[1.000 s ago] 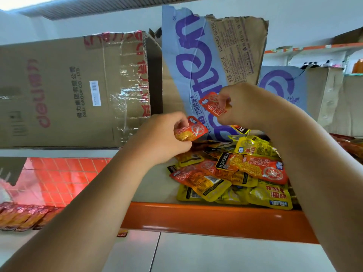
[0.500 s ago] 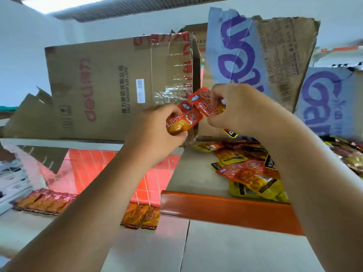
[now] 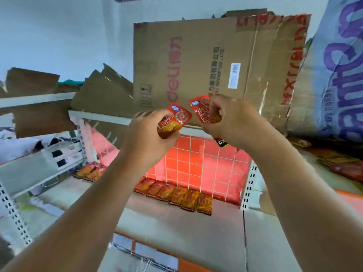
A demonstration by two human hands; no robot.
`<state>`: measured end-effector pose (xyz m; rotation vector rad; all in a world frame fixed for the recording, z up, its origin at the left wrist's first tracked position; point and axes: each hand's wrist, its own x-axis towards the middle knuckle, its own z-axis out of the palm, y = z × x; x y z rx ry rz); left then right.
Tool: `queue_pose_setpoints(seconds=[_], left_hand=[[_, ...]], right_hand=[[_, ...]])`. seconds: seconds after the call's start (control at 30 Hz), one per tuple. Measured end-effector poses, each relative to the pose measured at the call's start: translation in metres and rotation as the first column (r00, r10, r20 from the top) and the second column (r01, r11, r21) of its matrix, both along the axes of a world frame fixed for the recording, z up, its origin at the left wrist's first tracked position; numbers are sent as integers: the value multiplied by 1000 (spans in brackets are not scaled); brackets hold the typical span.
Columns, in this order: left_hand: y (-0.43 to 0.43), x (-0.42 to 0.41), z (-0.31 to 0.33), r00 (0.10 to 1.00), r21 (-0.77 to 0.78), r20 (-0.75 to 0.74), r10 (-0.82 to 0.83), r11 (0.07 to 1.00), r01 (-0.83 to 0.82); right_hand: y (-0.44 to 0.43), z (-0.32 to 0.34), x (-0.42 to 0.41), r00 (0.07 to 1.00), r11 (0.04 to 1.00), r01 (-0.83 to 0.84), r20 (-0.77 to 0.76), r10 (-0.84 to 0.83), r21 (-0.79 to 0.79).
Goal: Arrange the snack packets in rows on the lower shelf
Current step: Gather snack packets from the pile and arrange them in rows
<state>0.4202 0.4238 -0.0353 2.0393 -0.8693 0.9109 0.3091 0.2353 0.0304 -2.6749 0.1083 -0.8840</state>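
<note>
The left grip is grasping a red snack packet. Its fingers and thumb are curling round the packet's lower end, and the printed face is showing above the knuckles. The right grip is pinching a second red packet by its right side. A black-ended packet is poking out beneath the same palm, so this grip is clenching on more than one. The two red packets are being held up just beside each other but apart, in front of the lower edge of a brown cardboard box printed with red lettering. That box is standing on the upper shelf.

Below the hands, the lower shelf is carrying a row of orange-red packets. They are lying flat, side by side and touching, against the red tiled wall at the back. A smaller group of packets is lying farther left on the same shelf, well apart from the row. The front part of the shelf is showing its pale surface.

At the right edge, a blue-printed carton is leaning beside the cardboard box. A loose pile of packets, blurred, is lying below it on a raised surface to the right.
</note>
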Motion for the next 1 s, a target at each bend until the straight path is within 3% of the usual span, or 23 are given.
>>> queue_pose_setpoints(seconds=[0.43, 0.8, 1.0], left_hand=[[149, 79, -107, 984, 84, -130, 125, 990, -115], [136, 144, -172, 953, 216, -223, 204, 964, -156], [117, 191, -204, 933, 359, -272, 235, 924, -128]], right_hand=[[129, -112, 117, 988, 988, -43, -142, 65, 150], [125, -208, 195, 972, 989, -17, -231, 50, 144], [111, -245, 234, 940, 983, -1, -335, 64, 184]])
